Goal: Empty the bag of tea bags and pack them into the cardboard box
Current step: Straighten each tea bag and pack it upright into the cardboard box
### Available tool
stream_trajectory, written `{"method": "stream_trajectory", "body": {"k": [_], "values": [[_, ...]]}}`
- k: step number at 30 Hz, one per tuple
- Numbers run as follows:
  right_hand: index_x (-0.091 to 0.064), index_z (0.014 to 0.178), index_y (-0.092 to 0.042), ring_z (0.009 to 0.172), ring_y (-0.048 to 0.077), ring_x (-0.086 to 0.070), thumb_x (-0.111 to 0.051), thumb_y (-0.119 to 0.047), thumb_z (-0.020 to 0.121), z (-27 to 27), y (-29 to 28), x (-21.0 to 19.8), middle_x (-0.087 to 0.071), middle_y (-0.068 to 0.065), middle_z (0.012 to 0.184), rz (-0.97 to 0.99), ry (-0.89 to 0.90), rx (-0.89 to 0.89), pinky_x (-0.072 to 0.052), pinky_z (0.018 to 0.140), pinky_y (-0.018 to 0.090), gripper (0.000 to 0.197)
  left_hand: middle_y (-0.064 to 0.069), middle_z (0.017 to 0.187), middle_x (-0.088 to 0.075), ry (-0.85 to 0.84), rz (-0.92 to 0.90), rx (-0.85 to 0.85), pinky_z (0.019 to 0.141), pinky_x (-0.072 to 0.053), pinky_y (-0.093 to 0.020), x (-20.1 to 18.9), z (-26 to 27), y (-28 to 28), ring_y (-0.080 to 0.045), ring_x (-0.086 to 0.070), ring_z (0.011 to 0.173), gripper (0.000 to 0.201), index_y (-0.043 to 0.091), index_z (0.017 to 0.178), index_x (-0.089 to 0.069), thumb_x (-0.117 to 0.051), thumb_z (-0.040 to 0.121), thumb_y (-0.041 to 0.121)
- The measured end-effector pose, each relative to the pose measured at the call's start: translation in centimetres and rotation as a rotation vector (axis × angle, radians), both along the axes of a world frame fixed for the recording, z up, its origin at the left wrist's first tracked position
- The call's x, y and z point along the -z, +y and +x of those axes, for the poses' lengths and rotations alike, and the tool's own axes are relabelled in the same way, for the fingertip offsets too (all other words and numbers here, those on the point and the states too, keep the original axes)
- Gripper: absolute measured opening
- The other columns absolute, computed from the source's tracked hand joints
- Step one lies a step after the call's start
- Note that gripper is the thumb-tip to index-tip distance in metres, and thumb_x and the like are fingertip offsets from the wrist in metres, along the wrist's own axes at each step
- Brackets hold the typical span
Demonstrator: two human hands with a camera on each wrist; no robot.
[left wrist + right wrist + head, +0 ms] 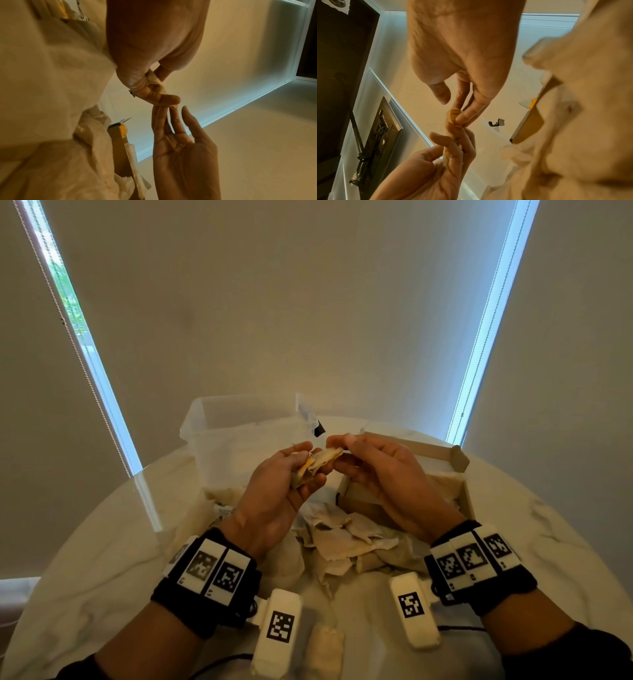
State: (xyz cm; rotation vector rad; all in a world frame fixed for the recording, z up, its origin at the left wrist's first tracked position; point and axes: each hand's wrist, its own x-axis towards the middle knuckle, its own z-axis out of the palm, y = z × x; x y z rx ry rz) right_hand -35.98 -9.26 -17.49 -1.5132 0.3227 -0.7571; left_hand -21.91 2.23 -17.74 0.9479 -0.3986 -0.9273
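Both hands are raised above the table with tea bags between them. My left hand (308,465) grips a small bunch of tea bags (313,463) with yellow tags, fingers curled round them (152,82). My right hand (337,453) pinches the end of one tea bag with its fingertips (462,116) on the yellow tag (453,114), thumb standing apart. The open cardboard box (459,460) lies under and right of the right hand, with some tea bags inside. A loose pile of tea bags (349,539) covers the table below the hands.
A clear plastic tub (219,433) stands at the back left. Crumpled wrapping (219,498) lies in front of it. One tea bag (325,648) lies near the front edge of the round white table (102,559). Window blinds hang behind.
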Motion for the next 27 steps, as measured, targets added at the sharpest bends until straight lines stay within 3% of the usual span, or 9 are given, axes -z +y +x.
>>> {"method": "stream_trajectory", "body": {"k": [2,5,9,12,15,18,21,24,27], "values": [[-0.075,0.127,-0.012,0.118,0.017,-0.073,-0.061,-0.009,0.105,-0.2,-0.2,0.1,-0.079,0.002,0.121,-0.086,0.040,0.007,-0.057,0.105,0.033,0.026,-0.020,0.115,-0.075,-0.008,-0.007,0.006,0.060,-0.062,-0.024,0.0,0.0,0.1,-0.021,-0.078,0.077,0.024,0.005,0.129,-0.063,-0.048,0.112,0.008],[-0.078,0.122,-0.021,0.111,0.007,-0.075,-0.070,-0.015,0.101,-0.3,-0.1,0.1,-0.081,-0.010,0.114,-0.259,0.082,0.131,-0.060,0.099,0.027,0.024,-0.018,0.108,-0.078,-0.035,0.001,0.031,0.063,-0.063,-0.025,0.0,-0.2,0.2,-0.022,-0.079,0.081,0.023,0.009,0.128,-0.064,-0.047,0.113,0.010],[-0.077,0.120,-0.021,0.104,0.015,-0.077,-0.070,-0.018,0.102,-0.6,-0.2,-0.4,-0.081,-0.003,0.108,-0.186,-0.035,0.240,-0.063,0.080,0.025,0.020,-0.011,0.107,-0.079,-0.065,0.030,0.057,0.065,-0.063,-0.025,0.1,-0.2,0.1,-0.020,-0.080,0.087,0.024,0.012,0.123,-0.068,-0.047,0.112,0.009],[-0.075,0.121,-0.027,0.105,0.018,-0.076,-0.072,-0.024,0.100,-1.0,-1.0,-0.8,-0.080,-0.003,0.108,-0.148,-0.047,0.289,-0.065,0.082,0.031,0.021,-0.005,0.108,-0.079,-0.128,0.073,0.069,0.064,-0.061,-0.024,0.2,0.0,0.0,-0.015,-0.077,0.083,0.028,0.015,0.120,-0.072,-0.046,0.112,0.009],[-0.077,0.117,-0.022,0.100,0.016,-0.076,-0.075,-0.030,0.098,-1.2,-1.4,-1.0,-0.081,-0.005,0.105,-0.132,0.004,0.291,-0.065,0.089,0.038,0.021,-0.006,0.105,-0.073,-0.142,0.069,0.113,0.057,-0.052,-0.022,0.3,0.0,0.1,-0.012,-0.065,0.074,0.031,0.010,0.122,-0.073,-0.044,0.110,0.007],[-0.078,0.112,-0.023,0.099,0.013,-0.075,-0.074,-0.030,0.098,-1.3,-1.6,-1.1,-0.080,-0.007,0.106,-0.204,0.075,0.284,-0.065,0.087,0.038,0.017,-0.005,0.096,-0.067,-0.163,0.046,0.157,0.055,-0.043,-0.023,0.2,-0.1,0.1,-0.012,-0.056,0.070,0.032,0.009,0.125,-0.072,-0.044,0.110,0.011],[-0.078,0.108,-0.026,0.092,0.019,-0.076,-0.076,-0.033,0.098,-2.3,-2.4,-1.6,-0.079,-0.007,0.103,-0.326,0.193,0.302,-0.067,0.077,0.035,0.013,-0.003,0.097,-0.066,-0.362,0.108,0.179,0.061,-0.042,-0.025,0.0,-0.3,0.2,-0.011,-0.053,0.073,0.032,0.014,0.128,-0.073,-0.046,0.112,0.015],[-0.076,0.108,-0.027,0.078,0.014,-0.077,-0.076,-0.035,0.098,-3.5,-3.9,-2.5,-0.079,-0.008,0.098,-0.480,0.400,0.345,-0.063,0.068,0.023,0.013,0.000,0.114,-0.071,-0.652,0.234,0.222,0.062,-0.045,-0.023,-0.1,-0.5,0.3,-0.013,-0.055,0.082,0.035,0.022,0.124,-0.075,-0.045,0.112,0.010],[-0.074,0.106,-0.035,0.088,0.014,-0.075,-0.076,-0.041,0.097,-3.6,-6.1,-2.9,-0.077,-0.010,0.097,-0.592,0.564,0.423,-0.064,0.083,0.038,0.011,-0.006,0.128,-0.069,-0.842,0.379,0.364,0.070,-0.052,-0.025,-0.1,-0.9,0.3,-0.021,-0.058,0.093,0.041,0.032,0.124,-0.074,-0.042,0.113,0.007]]}}
